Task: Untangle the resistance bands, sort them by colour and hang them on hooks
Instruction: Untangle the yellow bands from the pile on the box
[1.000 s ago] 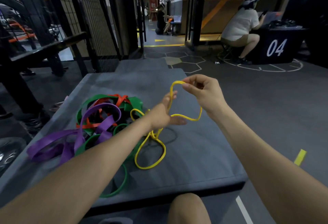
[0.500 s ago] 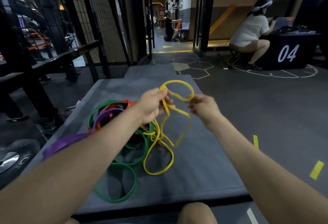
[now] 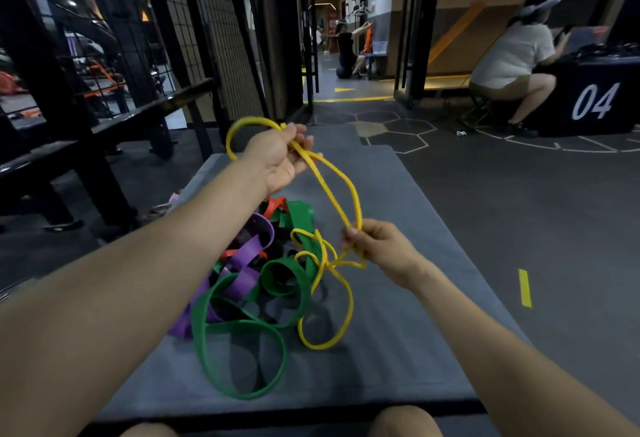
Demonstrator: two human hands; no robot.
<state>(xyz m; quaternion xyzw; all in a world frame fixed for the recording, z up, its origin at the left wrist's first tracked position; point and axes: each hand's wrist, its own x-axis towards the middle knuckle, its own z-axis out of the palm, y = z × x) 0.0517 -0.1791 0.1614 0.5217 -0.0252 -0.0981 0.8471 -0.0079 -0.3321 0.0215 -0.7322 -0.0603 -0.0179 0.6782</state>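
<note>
My left hand grips the yellow band up high, my right hand pinches it low (above the mat). I'm untangling; next, tease its knot free.

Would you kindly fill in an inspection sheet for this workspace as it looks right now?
Surface: grey mat, bands piled on its left half.
Job's things: yellow band lifted, its lower loops on the mat; green bands, purple bands and orange bands tangled together.
Clutter: nothing seen.
Hands: left hand grips the yellow band high; right hand pinches it lower.
Cables: nothing seen.
Surroundings: black bench left; seated person at box marked 04; no hooks visible.
</note>
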